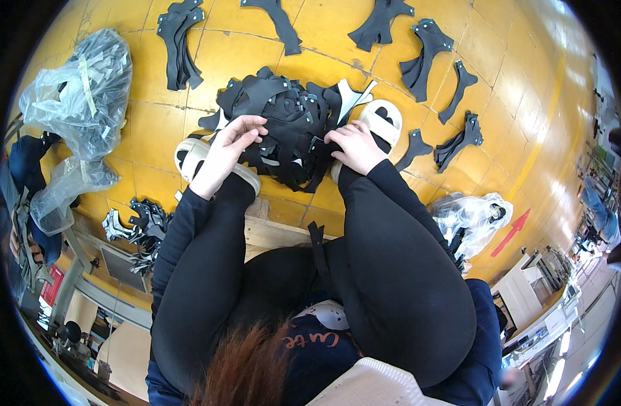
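As both hands (356,145) flank black pieces (287,114) — orange shirt lettering (314,340) shows.

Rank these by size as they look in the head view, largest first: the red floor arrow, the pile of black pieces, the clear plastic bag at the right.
1. Pile of black pieces
2. Clear plastic bag, counting only what shows
3. Red floor arrow
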The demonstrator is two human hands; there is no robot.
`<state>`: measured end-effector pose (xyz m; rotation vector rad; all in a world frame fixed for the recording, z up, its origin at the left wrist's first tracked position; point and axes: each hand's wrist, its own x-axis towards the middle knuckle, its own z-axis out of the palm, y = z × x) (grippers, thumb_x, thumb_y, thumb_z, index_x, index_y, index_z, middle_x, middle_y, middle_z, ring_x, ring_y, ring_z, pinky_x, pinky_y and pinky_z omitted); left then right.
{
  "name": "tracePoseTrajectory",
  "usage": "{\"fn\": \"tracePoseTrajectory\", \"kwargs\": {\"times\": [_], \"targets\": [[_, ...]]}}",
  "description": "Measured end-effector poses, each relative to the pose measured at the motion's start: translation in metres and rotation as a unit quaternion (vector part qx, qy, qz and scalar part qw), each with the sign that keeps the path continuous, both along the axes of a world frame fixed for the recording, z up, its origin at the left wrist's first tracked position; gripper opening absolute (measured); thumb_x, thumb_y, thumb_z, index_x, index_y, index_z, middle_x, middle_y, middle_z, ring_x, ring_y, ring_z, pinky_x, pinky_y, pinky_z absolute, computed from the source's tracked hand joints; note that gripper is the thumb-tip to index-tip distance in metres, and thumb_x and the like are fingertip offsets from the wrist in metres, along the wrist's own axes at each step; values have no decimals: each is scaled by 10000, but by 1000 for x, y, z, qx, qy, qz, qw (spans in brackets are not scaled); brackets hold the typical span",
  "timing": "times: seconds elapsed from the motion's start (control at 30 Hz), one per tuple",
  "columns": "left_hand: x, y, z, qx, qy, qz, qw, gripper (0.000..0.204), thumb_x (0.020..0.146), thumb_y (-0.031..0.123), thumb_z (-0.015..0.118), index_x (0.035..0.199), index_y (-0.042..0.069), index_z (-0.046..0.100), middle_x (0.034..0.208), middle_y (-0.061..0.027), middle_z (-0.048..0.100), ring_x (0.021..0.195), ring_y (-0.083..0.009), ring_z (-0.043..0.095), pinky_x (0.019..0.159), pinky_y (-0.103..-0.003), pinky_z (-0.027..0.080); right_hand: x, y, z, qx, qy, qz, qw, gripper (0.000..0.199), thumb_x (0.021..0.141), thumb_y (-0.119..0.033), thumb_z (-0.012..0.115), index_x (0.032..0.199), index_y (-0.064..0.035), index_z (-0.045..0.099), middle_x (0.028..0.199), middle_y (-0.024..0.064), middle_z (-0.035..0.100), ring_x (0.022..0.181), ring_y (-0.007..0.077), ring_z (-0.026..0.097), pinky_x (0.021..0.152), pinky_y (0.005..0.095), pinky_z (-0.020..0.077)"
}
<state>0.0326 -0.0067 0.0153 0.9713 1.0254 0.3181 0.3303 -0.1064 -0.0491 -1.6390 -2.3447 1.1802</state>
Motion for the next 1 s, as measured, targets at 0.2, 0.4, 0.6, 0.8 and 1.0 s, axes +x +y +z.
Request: {"fn": "tracePoseTrajectory", "kwargs": {"times": [0.2,0.4,0.6,0.8,1.0], "targets": [[3,1,4,-3,5,-3,1000,237,988,124,522,1199,32,577,1044,-35,631,952,-117,565,891,-255,422,1,4,-2,-49,-11,27,998,141,753,-114,666,881,-154,622,954,2,628,1094,209,563,1101,482,282],[1,0,0,-8,5,-2,1000,236,987,125,525,1195,29,581,1043,-34,633,956,-117,560,892,-253,420,6,4,-2,-56,45,43,996,63,738,-104,660,769,-145,624,929,-11,612,1085,198,559,1116,481,266],[3,1,0,-3,6,-3,1000,235,987,123,524,1194,29,583,1041,-32,634,955,-115,560,892,-253,424,5,3,-1,-62,37,34,997,49,749,-103,643,779,-135,621,938,-2,615,1083,204,559,1113,462,275],[3,1,1,-11,5,3,1000,232,982,105,526,1192,24,584,1045,-33,634,965,-112,562,893,-252,423,7,4,-2,-56,44,40,997,69,770,-120,640,837,-124,621,938,18,614,1068,220,567,1092,452,300],[-1,3,-11,125,124,32,984,212,946,68,585,1151,15,576,960,-19,579,849,-91,525,801,-220,441,3,12,5,30,93,-68,993,115,837,-133,629,946,-110,597,958,51,607,1006,258,583,989,424,398]]}}
